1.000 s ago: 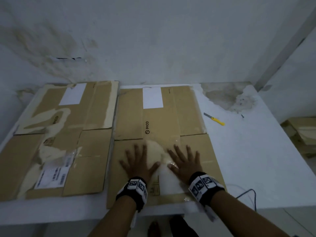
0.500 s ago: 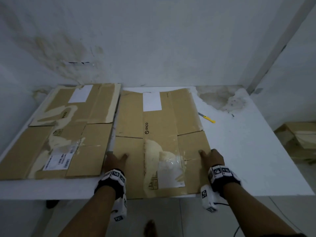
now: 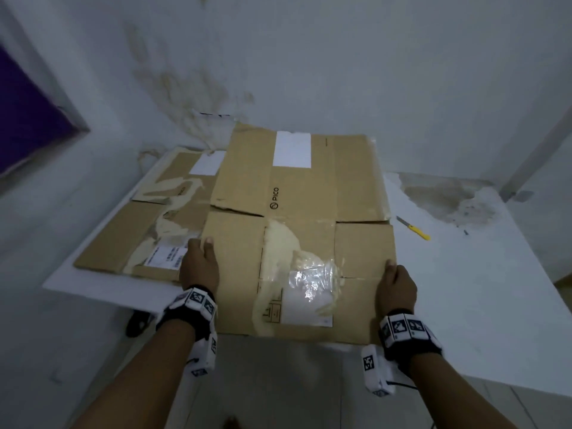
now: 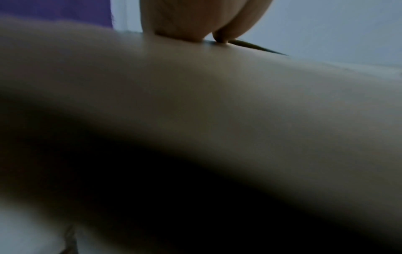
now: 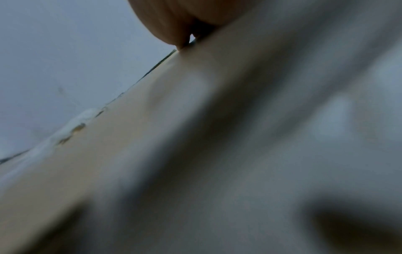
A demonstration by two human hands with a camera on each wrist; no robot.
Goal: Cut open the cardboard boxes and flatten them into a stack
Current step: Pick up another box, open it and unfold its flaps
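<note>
A flattened cardboard box (image 3: 297,212) with a PICO mark and a white label hangs lifted off the white table (image 3: 464,289), tilted with its far end up. My left hand (image 3: 199,261) grips its left edge, thumb on top. At the right edge, my right hand (image 3: 394,283) holds it the same way. A second flattened box (image 3: 161,221) lies flat on the table to the left, partly under the lifted one. In both wrist views the underside of the cardboard (image 4: 217,103) (image 5: 152,137) fills the picture, with fingers (image 4: 185,20) (image 5: 174,17) curled under it.
A yellow-handled utility knife (image 3: 413,227) lies on the table to the right of the boxes. A stained wall stands just behind the table. A dark purple panel (image 3: 28,113) is at the far left. Tiled floor shows below the table's near edge.
My hands went from pressing flat on the middle of the right box to its side edges, then lifted it off the table and shifted it left over the other box.
</note>
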